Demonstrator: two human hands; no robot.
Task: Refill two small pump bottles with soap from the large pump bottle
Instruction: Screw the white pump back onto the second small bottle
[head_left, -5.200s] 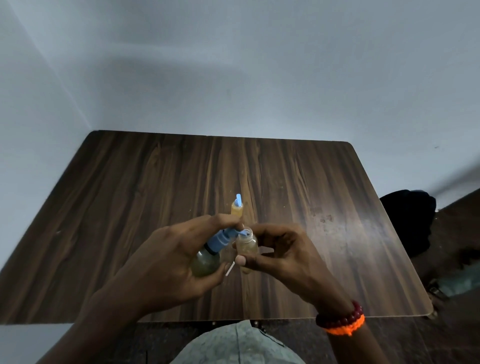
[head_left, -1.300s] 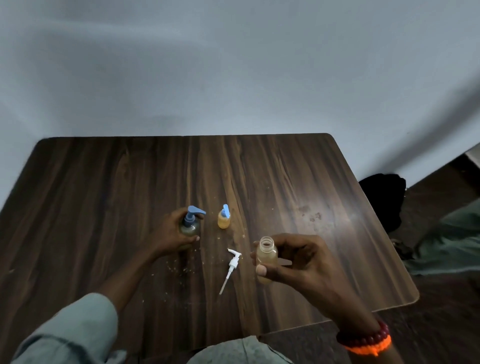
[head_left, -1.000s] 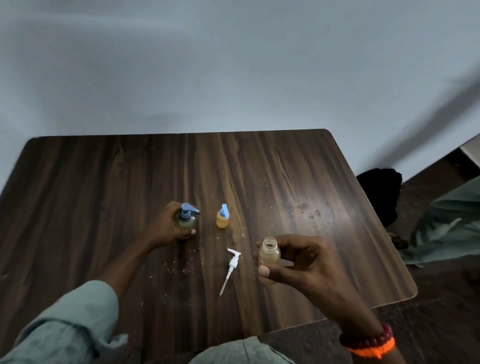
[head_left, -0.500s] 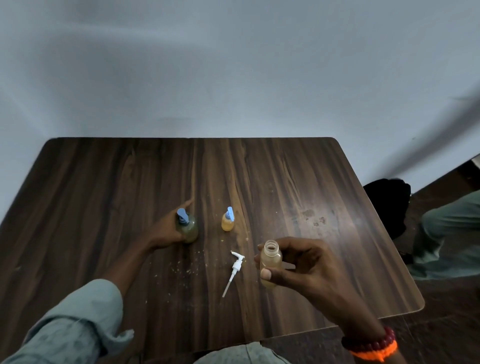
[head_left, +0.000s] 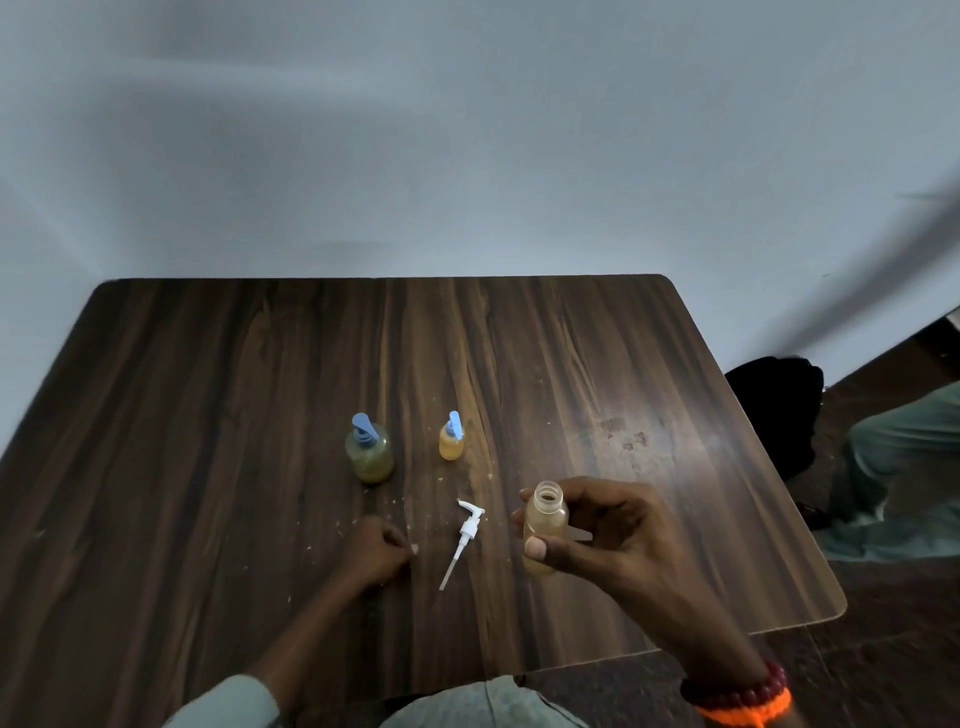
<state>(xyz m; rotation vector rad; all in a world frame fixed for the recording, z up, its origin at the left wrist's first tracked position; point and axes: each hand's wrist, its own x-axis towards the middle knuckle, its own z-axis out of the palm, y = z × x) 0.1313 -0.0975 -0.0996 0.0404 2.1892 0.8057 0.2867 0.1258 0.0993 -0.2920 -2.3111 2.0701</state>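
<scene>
Pinching the uncapped amber bottle (head_left: 544, 525) in my right hand (head_left: 602, 540), left hand (head_left: 382, 551) curled empty; white pump (head_left: 464, 535) at frame centre still off, I'd say nearly done.

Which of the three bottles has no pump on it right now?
The bottle in the right hand: the open small bottle. The large bottle and other small bottle keep blue pumps.

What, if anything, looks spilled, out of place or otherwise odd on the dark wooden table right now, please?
The white pump head lies loose on the dark wooden table, while the small uncapped amber bottle it seems to belong to is in the right hand. Pale specks are scattered near the left hand.
</scene>
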